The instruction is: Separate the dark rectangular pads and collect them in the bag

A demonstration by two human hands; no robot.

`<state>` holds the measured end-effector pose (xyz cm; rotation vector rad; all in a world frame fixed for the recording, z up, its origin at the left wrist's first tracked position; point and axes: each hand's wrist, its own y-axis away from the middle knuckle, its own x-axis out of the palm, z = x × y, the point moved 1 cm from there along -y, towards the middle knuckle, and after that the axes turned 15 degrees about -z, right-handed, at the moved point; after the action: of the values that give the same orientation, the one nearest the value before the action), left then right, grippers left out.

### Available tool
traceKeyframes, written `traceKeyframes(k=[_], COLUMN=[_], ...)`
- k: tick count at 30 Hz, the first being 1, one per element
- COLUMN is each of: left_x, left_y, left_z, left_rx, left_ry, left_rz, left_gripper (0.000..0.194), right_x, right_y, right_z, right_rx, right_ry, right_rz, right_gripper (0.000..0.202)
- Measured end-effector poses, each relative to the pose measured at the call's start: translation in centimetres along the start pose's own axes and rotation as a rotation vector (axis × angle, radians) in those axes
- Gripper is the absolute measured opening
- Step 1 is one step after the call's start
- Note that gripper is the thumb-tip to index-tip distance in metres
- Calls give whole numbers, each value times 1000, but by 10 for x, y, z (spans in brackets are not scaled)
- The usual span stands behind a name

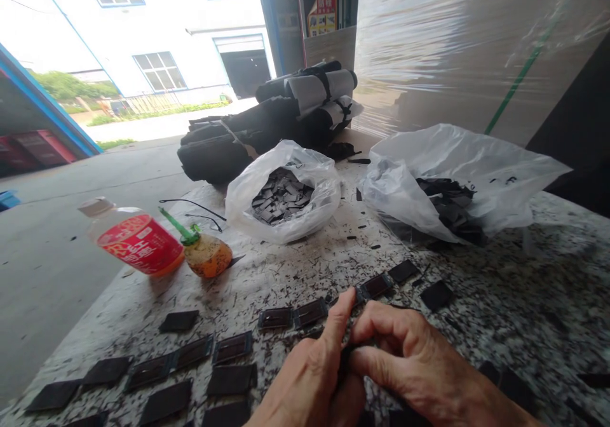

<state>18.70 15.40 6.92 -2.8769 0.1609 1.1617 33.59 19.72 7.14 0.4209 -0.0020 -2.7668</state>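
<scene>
Red-labelled bottle lies on table; label writing unreadable.

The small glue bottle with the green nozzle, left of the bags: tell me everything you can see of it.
The glue bottle is small, rounded, clear plastic, holding amber liquid flecked dark. Its green cap carries a long thin green nozzle angled up to the left. It lies tilted on the speckled stone table, touching or nearly touching the red-labelled drink bottle on its left. Neither hand is near it.

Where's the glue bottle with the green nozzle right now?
In the head view, the glue bottle lies on the table's left side, beside the red-labelled drink bottle, left of the open bag of black pieces.
</scene>
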Motion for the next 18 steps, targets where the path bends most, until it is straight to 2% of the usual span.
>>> traceKeyframes(k=[2, 4, 8, 14, 18], left_x=[-2, -6, -14, -10, -1], left_y=[-2, -3, -2, -4, 3], left_z=[-7, -13, -19, -21, -16], left_rx=[-87, -184, -290, -391, -256], left_ry=[82, 153, 211, 255, -66], left_rz=[14, -15, -15, 11, 29], left_gripper=[77, 69, 20, 30, 33], right_x=[-1, -5, -13, -17, -30], right_y=[-1, -1, -1, -3, -8], right_z=[-2, -5, -11, -13, -15], right_rx=[79, 157, 188, 248, 193], right_ry=[-55, -87, -31, -97, 47], right_rz=[51, 82, 85, 72, -47], right_gripper=[9, 9, 7, 6, 8])
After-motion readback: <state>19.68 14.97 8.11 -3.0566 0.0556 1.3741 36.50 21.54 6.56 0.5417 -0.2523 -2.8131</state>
